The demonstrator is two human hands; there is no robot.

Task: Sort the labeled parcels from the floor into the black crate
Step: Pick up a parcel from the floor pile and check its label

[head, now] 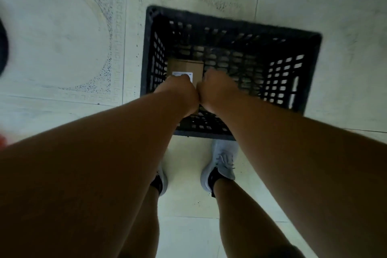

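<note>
Brown cardboard parcel (186, 67) with a white label (181, 75), down inside the black crate (230, 25), at its left side and close to the near-left corner, seemingly at or just above the mesh bottom. Held from above by both hands together: left hand (180, 88) over the labeled near end, right hand (216, 88) at the right edge, knuckles almost touching, fingers bent down toward the box. Fingertips hidden behind the backs of the hands, so firmness of grip impossible to tell, and likewise whether the box already rests on the crate bottom. Likely step in hand: setting this parcel down and letting go. Best done by lowering straight until the base sits flat on the mesh, label kept facing up and readable, then opening both hands at once and lifting clear without catching the near rim. Worth tucking it snug against the left wall, leaving the bare right half of the crate free for later parcels. Risk: an early release tipping the box onto its edge against the lattice. Beyond the crate, pale tiled floor (62, 48) with a worn curved mark, and grey sneakers (222, 165) planted just short of the near rim. No other parcels in view.
</note>
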